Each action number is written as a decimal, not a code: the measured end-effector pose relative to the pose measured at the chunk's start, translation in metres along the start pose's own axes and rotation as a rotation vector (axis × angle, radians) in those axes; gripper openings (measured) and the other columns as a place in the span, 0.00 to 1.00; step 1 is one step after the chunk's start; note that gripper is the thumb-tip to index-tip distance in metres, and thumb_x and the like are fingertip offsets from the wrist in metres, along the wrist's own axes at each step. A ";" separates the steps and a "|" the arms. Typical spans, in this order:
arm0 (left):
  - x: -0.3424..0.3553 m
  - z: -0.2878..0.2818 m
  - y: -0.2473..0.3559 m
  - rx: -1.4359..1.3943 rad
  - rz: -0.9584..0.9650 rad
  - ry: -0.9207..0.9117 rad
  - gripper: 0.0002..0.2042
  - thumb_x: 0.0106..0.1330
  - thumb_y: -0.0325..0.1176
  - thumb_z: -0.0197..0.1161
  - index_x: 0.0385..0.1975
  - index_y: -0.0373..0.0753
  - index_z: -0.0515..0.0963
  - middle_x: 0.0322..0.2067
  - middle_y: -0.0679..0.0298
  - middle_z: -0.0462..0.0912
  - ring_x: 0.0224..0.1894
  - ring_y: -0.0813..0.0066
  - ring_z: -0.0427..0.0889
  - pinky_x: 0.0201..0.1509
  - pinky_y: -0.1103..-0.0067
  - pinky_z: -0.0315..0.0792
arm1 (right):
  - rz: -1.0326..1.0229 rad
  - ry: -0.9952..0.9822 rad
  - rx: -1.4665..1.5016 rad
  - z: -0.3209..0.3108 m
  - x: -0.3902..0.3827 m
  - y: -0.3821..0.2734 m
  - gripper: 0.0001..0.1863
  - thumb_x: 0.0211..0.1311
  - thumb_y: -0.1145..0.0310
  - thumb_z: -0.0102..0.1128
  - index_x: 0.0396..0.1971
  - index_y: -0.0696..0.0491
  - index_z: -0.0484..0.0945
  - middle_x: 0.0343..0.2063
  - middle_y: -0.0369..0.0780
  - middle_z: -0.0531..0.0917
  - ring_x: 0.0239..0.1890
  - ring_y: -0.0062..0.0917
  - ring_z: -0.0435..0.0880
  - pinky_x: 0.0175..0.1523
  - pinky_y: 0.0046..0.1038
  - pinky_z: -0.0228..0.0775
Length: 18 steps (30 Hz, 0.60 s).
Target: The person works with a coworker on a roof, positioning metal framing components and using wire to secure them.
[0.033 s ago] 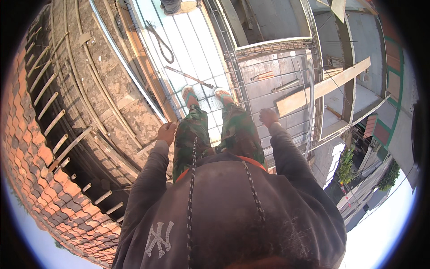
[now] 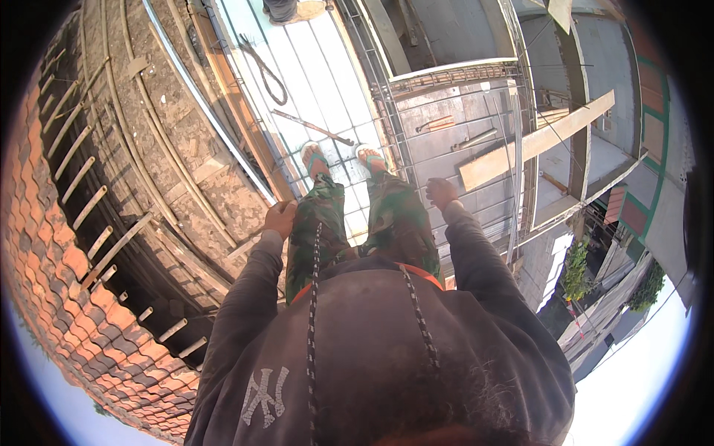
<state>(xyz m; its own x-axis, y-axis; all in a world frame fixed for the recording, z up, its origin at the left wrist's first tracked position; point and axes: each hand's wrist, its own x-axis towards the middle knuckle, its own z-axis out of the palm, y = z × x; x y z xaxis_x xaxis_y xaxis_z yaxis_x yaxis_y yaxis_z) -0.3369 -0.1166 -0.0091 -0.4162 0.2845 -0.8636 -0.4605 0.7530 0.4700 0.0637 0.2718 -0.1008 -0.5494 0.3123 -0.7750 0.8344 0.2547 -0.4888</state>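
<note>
My left hand (image 2: pixel 280 218) hangs beside my left thigh, fingers loosely bent and nothing visible in it; it lies close to the camouflage trousers (image 2: pixel 316 223). Out to the side of my right leg, my right hand (image 2: pixel 442 193) hangs with its fingers slightly apart and empty. My sandalled feet (image 2: pixel 370 157) stand on a pale panel (image 2: pixel 297 67) crossed by thin steel bars. Just ahead of them lies a rusty metal bar (image 2: pixel 312 127). Beyond it is a dark loop of wire or cord (image 2: pixel 269 78).
A wooden plank (image 2: pixel 535 143) slants at right above a grid of rebar, near a pale tube (image 2: pixel 474 140). A rebar cage (image 2: pixel 383 93) runs beside the panel. Tiled roofing (image 2: pixel 67 327) and bamboo poles border the left. Another person's leg (image 2: pixel 281 10) shows at the top.
My right hand has drifted slightly inward toward my leg. The hood cords have swung a little. The surroundings have otherwise barely shifted.
</note>
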 end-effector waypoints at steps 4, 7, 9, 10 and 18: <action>0.033 0.022 0.007 0.106 0.054 -0.087 0.24 0.68 0.47 0.62 0.48 0.27 0.79 0.40 0.57 0.86 0.40 0.71 0.82 0.47 0.75 0.75 | 0.192 0.212 0.261 0.023 0.009 -0.124 0.23 0.64 0.61 0.56 0.54 0.58 0.79 0.44 0.47 0.85 0.44 0.34 0.84 0.51 0.33 0.74; 0.066 0.039 0.019 0.255 0.100 -0.067 0.25 0.67 0.47 0.63 0.49 0.27 0.80 0.43 0.49 0.85 0.46 0.63 0.84 0.52 0.71 0.75 | 0.239 0.165 0.330 0.025 0.028 -0.167 0.23 0.65 0.59 0.55 0.53 0.58 0.80 0.45 0.50 0.85 0.49 0.36 0.84 0.56 0.33 0.72; 0.092 0.060 0.044 0.331 0.144 -0.096 0.25 0.66 0.47 0.63 0.50 0.28 0.79 0.45 0.48 0.85 0.49 0.62 0.83 0.54 0.70 0.75 | 0.298 0.116 0.428 0.037 0.048 -0.149 0.23 0.66 0.58 0.55 0.53 0.58 0.79 0.46 0.50 0.85 0.51 0.38 0.83 0.58 0.33 0.71; 0.111 0.074 0.054 0.395 0.190 -0.110 0.25 0.66 0.47 0.63 0.51 0.29 0.79 0.47 0.48 0.84 0.51 0.61 0.83 0.55 0.70 0.74 | 0.155 0.192 0.353 0.043 0.065 -0.132 0.23 0.66 0.57 0.54 0.53 0.58 0.79 0.47 0.50 0.85 0.52 0.40 0.82 0.59 0.35 0.70; 0.339 0.255 0.060 0.339 0.384 -0.232 0.31 0.67 0.43 0.65 0.66 0.34 0.66 0.45 0.51 0.83 0.47 0.66 0.82 0.51 0.70 0.76 | 0.053 0.209 0.015 0.009 0.234 0.019 0.21 0.67 0.58 0.53 0.52 0.55 0.80 0.49 0.50 0.83 0.54 0.44 0.81 0.60 0.38 0.70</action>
<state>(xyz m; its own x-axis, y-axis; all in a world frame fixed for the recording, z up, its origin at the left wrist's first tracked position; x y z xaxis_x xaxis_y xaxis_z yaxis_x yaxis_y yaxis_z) -0.3055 0.1765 -0.3199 -0.3033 0.6699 -0.6777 -0.0165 0.7074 0.7066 -0.0490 0.3420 -0.2951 -0.5008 0.5084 -0.7005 0.8620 0.2196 -0.4569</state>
